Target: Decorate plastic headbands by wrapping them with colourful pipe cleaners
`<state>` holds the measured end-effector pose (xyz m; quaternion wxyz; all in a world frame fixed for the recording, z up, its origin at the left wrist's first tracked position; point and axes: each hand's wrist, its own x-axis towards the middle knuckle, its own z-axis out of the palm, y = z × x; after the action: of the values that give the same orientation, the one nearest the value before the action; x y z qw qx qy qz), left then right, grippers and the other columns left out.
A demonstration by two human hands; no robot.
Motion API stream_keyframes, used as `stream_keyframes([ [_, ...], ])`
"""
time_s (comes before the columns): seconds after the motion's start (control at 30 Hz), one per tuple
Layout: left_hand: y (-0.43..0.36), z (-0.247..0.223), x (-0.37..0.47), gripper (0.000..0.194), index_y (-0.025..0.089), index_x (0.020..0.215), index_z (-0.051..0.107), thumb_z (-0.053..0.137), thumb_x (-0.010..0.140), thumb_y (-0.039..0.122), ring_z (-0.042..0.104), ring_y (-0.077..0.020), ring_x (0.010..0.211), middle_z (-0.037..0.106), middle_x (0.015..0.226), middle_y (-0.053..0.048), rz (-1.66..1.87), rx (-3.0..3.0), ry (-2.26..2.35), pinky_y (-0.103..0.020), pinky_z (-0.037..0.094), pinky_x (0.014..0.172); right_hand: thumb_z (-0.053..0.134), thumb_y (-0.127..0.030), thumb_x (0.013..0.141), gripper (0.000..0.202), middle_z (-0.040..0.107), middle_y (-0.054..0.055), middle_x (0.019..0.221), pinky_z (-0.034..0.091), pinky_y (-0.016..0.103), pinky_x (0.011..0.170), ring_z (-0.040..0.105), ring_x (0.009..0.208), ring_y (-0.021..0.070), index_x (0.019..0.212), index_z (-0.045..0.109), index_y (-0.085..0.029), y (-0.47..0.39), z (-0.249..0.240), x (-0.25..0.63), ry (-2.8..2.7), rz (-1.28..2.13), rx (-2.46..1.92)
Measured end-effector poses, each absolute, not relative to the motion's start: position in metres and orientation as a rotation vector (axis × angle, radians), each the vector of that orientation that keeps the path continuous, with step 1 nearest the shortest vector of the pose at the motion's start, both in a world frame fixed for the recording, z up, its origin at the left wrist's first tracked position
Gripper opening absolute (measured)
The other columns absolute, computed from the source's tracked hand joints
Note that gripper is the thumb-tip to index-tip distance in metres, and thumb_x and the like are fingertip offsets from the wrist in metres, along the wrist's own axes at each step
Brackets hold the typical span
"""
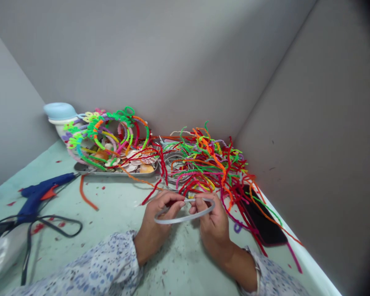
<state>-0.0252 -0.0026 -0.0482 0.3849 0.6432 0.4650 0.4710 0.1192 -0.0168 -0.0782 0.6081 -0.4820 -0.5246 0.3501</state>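
A thin pale grey ring (181,220) is held up between my two hands, above the table. My left hand (158,218) pinches its far side with thumb and fingertips. Just to the right, my right hand (212,222) pinches the same far side, with a small gap between the two sets of fingertips. The near side of the ring curves toward me, untouched. Beyond my hands lies a tangled heap of colourful fuzzy stems (203,164), and beside it a coil of silvery wire-like rings (174,162).
A metal tray (126,174) of shells holds fuzzy-wrapped hoops at the back left, near a white bottle with a blue cap (60,111). A blue glue gun (38,195) with a black cord lies left. A dark phone (262,222) lies right, partly under stems. Grey walls stand behind.
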Motion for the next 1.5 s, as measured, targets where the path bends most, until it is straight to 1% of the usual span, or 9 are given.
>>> stream_keyframes([
  [0.13, -0.004, -0.045, -0.026, 0.012, 0.019, 0.085, 0.067, 0.059, 0.083, 0.028, 0.060, -0.0159, 0.079, 0.065, 0.083, -0.002, 1.180, 1.644, 1.210, -0.026, 0.044, 0.072, 0.051, -0.034, 0.089, 0.016, 0.059, 0.000, 0.069, 0.044, 0.023, 0.049, 0.055, 0.056, 0.0125, 0.097, 0.056, -0.021, -0.018, -0.076, 0.120, -1.230, 0.815, -1.129],
  [0.3, 0.001, -0.038, -0.028, 0.012, 0.017, 0.082, 0.065, 0.059, 0.082, 0.028, 0.057, -0.0154, 0.072, 0.064, 0.076, -0.001, 1.221, 1.490, 1.242, -0.024, 0.041, 0.064, 0.051, -0.032, 0.089, 0.017, 0.061, 0.002, 0.083, 0.047, 0.023, 0.057, 0.058, 0.068, 0.0133, 0.103, 0.055, -0.023, -0.019, -0.070, 0.121, -1.277, 0.790, -1.112],
  [0.47, 0.005, -0.033, -0.028, 0.013, 0.018, 0.084, 0.065, 0.063, 0.079, 0.029, 0.054, -0.0128, 0.067, 0.063, 0.074, 0.001, 1.235, 1.257, 1.133, -0.021, 0.039, 0.060, 0.047, -0.033, 0.091, 0.019, 0.063, 0.002, 0.082, 0.047, 0.024, 0.059, 0.059, 0.066, 0.0128, 0.100, 0.061, -0.022, -0.015, -0.068, 0.120, -1.405, 0.948, -1.145],
  [0.67, 0.003, -0.034, -0.024, 0.010, 0.017, 0.084, 0.063, 0.063, 0.079, 0.027, 0.050, -0.0095, 0.065, 0.060, 0.073, 0.002, 1.195, 1.064, 1.042, -0.019, 0.038, 0.060, 0.053, -0.036, 0.088, 0.023, 0.066, 0.003, 0.080, 0.048, 0.025, 0.059, 0.061, 0.066, 0.0145, 0.101, 0.063, -0.020, -0.009, -0.071, 0.117, -1.375, 1.070, -1.188],
  [0.8, 0.002, -0.038, -0.023, 0.013, 0.016, 0.082, 0.063, 0.062, 0.080, 0.029, 0.046, -0.0093, 0.062, 0.056, 0.069, 0.003, 1.151, 1.059, 1.020, -0.020, 0.036, 0.058, 0.056, -0.034, 0.086, 0.023, 0.066, 0.003, 0.083, 0.049, 0.027, 0.059, 0.061, 0.070, 0.0160, 0.103, 0.064, -0.021, -0.009, -0.070, 0.118, -1.324, 1.000, -1.192],
  [1.03, 0.004, -0.042, -0.024, 0.017, 0.016, 0.083, 0.063, 0.062, 0.078, 0.033, 0.046, -0.0107, 0.061, 0.057, 0.070, 0.002, 1.101, 1.133, 1.084, -0.021, 0.035, 0.057, 0.057, -0.030, 0.085, 0.012, 0.064, 0.004, 0.089, 0.050, 0.030, 0.069, 0.061, 0.079, 0.0178, 0.091, 0.064, -0.022, -0.011, -0.070, 0.120, -1.381, 0.855, -1.157],
  [1.2, 0.005, -0.038, -0.022, 0.020, 0.017, 0.091, 0.066, 0.066, 0.074, 0.028, 0.050, -0.0116, 0.064, 0.063, 0.075, 0.001, 1.080, 1.144, 1.113, -0.022, 0.038, 0.061, 0.057, -0.028, 0.086, 0.011, 0.063, 0.003, 0.085, 0.049, 0.029, 0.068, 0.060, 0.074, 0.0165, 0.091, 0.063, -0.021, -0.010, -0.072, 0.120, -1.383, 0.862, -1.125],
  [1.43, 0.005, -0.041, -0.022, 0.016, 0.016, 0.083, 0.068, 0.064, 0.076, 0.029, 0.053, -0.0140, 0.066, 0.064, 0.075, -0.002, 1.067, 1.231, 1.136, -0.024, 0.040, 0.062, 0.057, -0.027, 0.086, 0.010, 0.063, 0.002, 0.085, 0.049, 0.027, 0.065, 0.060, 0.069, 0.0142, 0.093, 0.061, -0.022, -0.014, -0.071, 0.121, -1.387, 0.883, -1.108],
  [1.5, 0.005, -0.043, -0.023, 0.016, 0.016, 0.083, 0.067, 0.064, 0.076, 0.030, 0.054, -0.0142, 0.067, 0.064, 0.075, -0.002, 1.077, 1.233, 1.145, -0.024, 0.040, 0.062, 0.054, -0.027, 0.087, 0.013, 0.062, 0.001, 0.080, 0.048, 0.026, 0.060, 0.058, 0.064, 0.0131, 0.096, 0.061, -0.021, -0.014, -0.069, 0.121, -1.376, 0.953, -1.080],
])
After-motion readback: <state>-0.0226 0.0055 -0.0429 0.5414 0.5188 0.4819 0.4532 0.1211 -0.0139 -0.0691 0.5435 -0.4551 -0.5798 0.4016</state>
